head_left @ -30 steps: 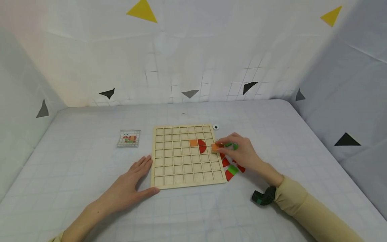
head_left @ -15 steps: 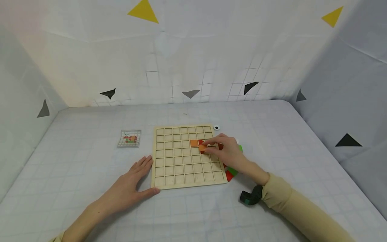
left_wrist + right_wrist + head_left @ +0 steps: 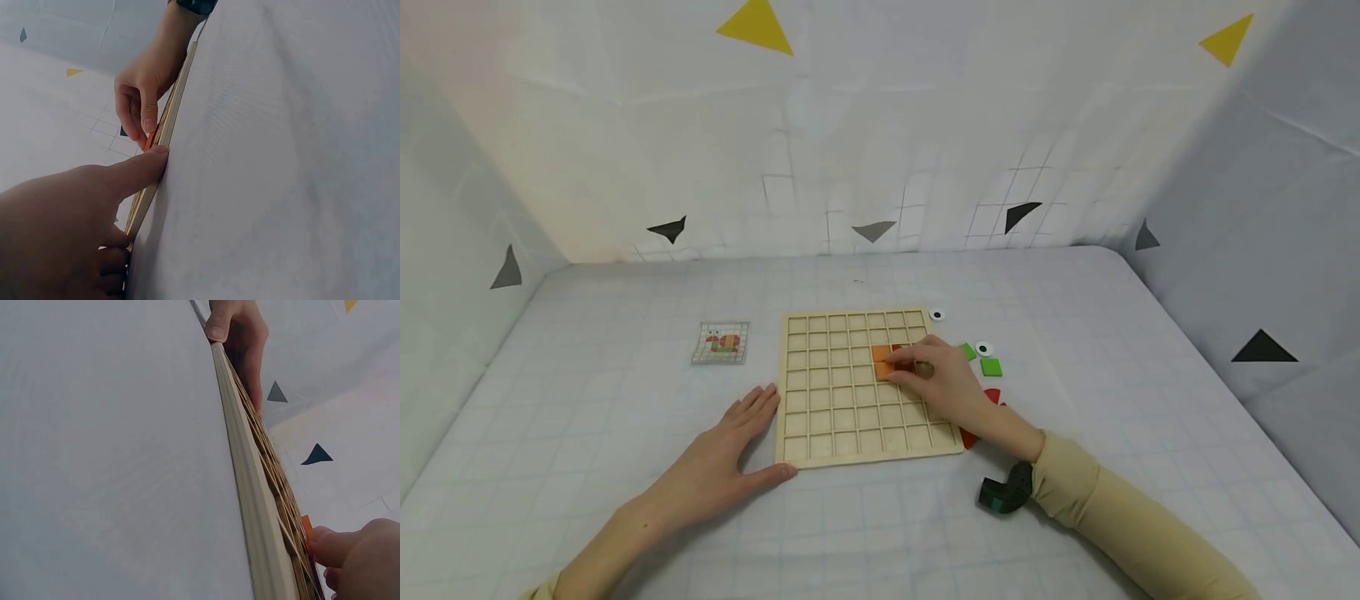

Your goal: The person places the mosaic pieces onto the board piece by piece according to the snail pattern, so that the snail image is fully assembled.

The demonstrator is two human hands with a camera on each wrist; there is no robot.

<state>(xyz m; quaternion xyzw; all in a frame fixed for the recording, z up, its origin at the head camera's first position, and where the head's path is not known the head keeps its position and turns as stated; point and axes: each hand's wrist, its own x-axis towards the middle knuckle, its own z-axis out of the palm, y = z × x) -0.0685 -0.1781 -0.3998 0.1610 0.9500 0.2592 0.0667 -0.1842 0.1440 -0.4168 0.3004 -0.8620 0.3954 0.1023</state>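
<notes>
A wooden grid board (image 3: 835,421) lies on the table in the head view. My left hand (image 3: 722,462) rests at its left side, fingers extended, with the thumb touching the front left corner. My right hand (image 3: 947,382) pinches an orange square tile (image 3: 882,372) between thumb and fingers, just below another orange tile (image 3: 880,352) set in the grid. In the right wrist view the held tile (image 3: 305,524) stands tilted up at the board's surface. A red piece (image 3: 897,347) shows beside the orange ones, mostly covered by my right fingers.
A small picture card (image 3: 721,343) lies left of the board. Right of it are green squares (image 3: 991,367), red pieces (image 3: 992,395), an eye disc (image 3: 983,349) and another eye disc (image 3: 937,315) near the far corner. A dark device (image 3: 1006,490) is on my right wrist.
My right hand has carried the orange tile leftward from the board's right edge, across the red pieces, to below the other orange tile. My left hand has stayed in place.
</notes>
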